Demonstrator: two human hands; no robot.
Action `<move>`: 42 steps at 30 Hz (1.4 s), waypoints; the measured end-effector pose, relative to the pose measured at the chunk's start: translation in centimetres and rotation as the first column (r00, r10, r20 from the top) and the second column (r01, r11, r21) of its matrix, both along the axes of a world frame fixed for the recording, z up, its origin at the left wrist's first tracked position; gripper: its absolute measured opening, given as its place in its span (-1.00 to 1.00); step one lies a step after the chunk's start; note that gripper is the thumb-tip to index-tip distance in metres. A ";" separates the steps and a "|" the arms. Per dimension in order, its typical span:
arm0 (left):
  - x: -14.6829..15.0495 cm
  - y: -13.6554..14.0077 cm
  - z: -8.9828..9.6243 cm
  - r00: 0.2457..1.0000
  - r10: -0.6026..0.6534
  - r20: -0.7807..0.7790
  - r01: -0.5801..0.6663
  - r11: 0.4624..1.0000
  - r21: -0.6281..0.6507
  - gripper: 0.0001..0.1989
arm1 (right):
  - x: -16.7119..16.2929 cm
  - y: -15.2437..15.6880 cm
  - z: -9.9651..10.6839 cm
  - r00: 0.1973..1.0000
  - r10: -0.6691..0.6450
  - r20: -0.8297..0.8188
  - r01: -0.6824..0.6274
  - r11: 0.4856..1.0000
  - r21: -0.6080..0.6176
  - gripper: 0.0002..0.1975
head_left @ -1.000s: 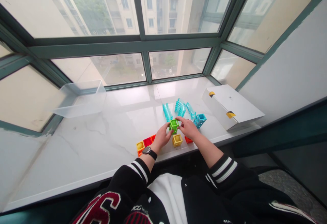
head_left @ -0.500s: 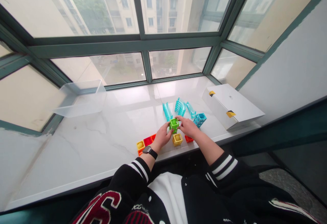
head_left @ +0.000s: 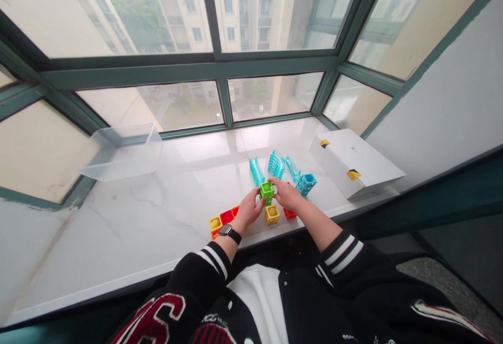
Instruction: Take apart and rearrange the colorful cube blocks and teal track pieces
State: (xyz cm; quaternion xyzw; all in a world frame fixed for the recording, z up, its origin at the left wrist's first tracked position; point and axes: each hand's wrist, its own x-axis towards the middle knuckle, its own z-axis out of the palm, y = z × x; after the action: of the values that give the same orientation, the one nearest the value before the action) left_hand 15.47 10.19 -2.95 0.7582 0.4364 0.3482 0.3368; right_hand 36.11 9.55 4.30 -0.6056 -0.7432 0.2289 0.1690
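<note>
Between my two hands is a green toy block (head_left: 266, 191), hollow at the top. My left hand (head_left: 251, 207) grips its left side, fingers closed against it. From the right, my right hand (head_left: 285, 193) holds the block's other side with its fingertips. A yellow block (head_left: 272, 214) stands just in front of the green one, near the sill's front edge. Red pieces (head_left: 290, 213) lie partly hidden by my right hand and forearm. Beside my left wrist sits a row of red, yellow and orange blocks (head_left: 227, 217), partly covered by my arm.
Beyond my hands lie a straight blue track piece (head_left: 257, 171), a curved one (head_left: 276, 164) and a smaller blue piece (head_left: 293, 168). A blue block (head_left: 306, 184) is at right. A white box (head_left: 356, 158) stands farther right, a clear plastic bin (head_left: 121, 153) far left.
Hardly anything differs. Both hands keep their hold on the green block, and the whole view has shifted slightly.
</note>
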 end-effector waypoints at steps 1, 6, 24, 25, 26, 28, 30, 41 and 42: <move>0.0 0.0 0.0 1.000 -0.001 -0.001 0.001 1.000 0.000 -0.55 | 0.0 0.0 0.0 1.000 0.001 0.005 -0.001 1.000 -0.004 -0.35; 0.0 0.0 0.1 1.000 0.005 -0.023 -0.005 1.000 -0.001 -0.54 | 0.1 0.1 -0.2 0.999 0.002 0.037 -0.002 1.000 -0.017 -0.34; -0.1 0.0 0.3 1.000 -0.001 -0.026 0.001 1.000 -0.016 -0.55 | -0.2 0.4 0.2 0.996 0.029 0.088 -0.027 0.999 -0.020 -0.35; -0.1 0.0 0.3 1.000 0.000 -0.029 0.000 1.000 -0.017 -0.55 | -0.2 0.4 0.1 0.996 0.030 0.085 -0.029 0.999 -0.017 -0.35; -0.1 0.0 0.3 1.000 0.002 -0.031 -0.003 1.000 -0.018 -0.55 | -0.2 0.4 0.0 0.996 0.029 0.080 -0.028 0.999 -0.015 -0.35; -0.1 0.0 0.3 0.999 0.007 -0.034 -0.008 1.000 -0.019 -0.56 | -0.1 0.4 -0.1 0.997 0.026 0.073 -0.025 1.000 -0.011 -0.35; -0.1 -0.1 0.2 0.999 0.011 -0.036 -0.012 1.000 -0.014 -0.57 | -0.1 0.3 -0.2 0.997 0.023 0.070 -0.022 1.000 -0.007 -0.35; -1.8 -0.7 2.0 0.984 0.028 0.175 -0.050 0.991 0.124 -0.52 | -0.3 -0.2 -0.4 0.992 0.003 0.123 -0.006 1.000 0.020 -0.35; -2.5 -0.7 2.7 0.980 0.044 0.195 -0.070 0.989 0.129 -0.53 | -0.3 -0.2 -0.6 0.992 0.000 0.124 -0.003 1.000 0.023 -0.36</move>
State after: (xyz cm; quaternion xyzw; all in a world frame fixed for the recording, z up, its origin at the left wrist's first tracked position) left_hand 12.93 9.46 -0.27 0.7295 0.3989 0.4577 0.3150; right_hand 35.82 9.34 3.73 -0.6161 -0.7553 0.1824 0.1295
